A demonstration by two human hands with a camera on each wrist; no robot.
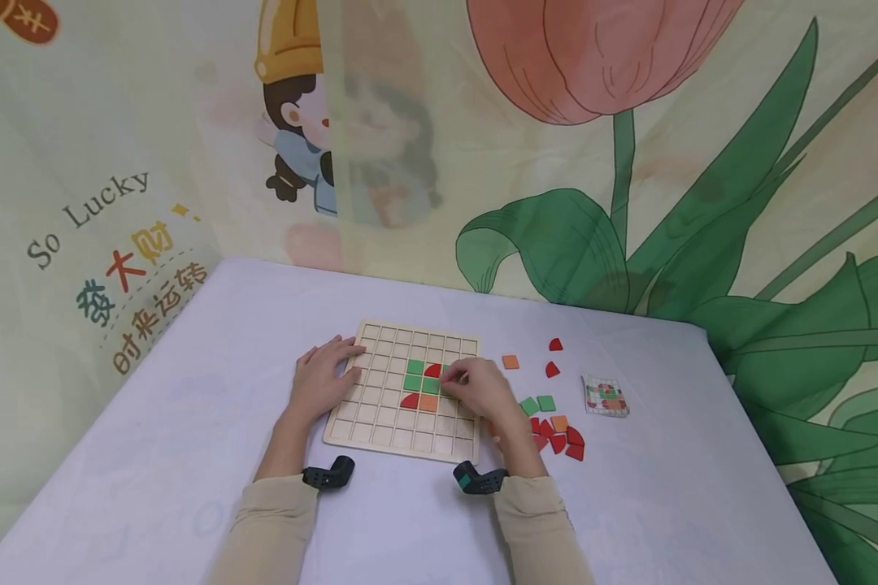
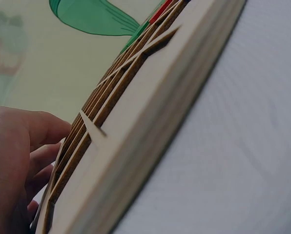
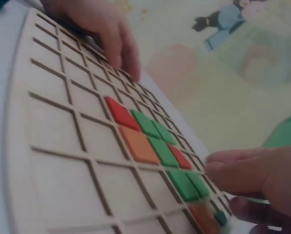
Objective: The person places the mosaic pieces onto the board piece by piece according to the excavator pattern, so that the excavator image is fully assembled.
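Note:
A wooden grid board (image 1: 402,439) lies on the table with green, red and orange tiles in its middle cells. My left hand (image 1: 323,378) rests on its left edge, fingers spread over the rim; in the left wrist view the fingers (image 2: 48,127) reach past the frame. Over the right half, my right hand (image 1: 477,386) has thumb and forefinger together at the tile group. A blurred, dark green tile (image 3: 221,217) shows between its fingertips in the right wrist view. Close by lie flush green tiles (image 3: 182,185), a red quarter-round (image 3: 121,113) and an orange square (image 3: 138,145).
Right of the board are loose red pieces (image 1: 574,436), green squares (image 1: 546,403) and an orange square (image 1: 510,362). A patterned card (image 1: 606,396) lies farther right. Two more red pieces (image 1: 555,345) sit toward the back. A printed cloth (image 1: 402,244) hangs behind the table.

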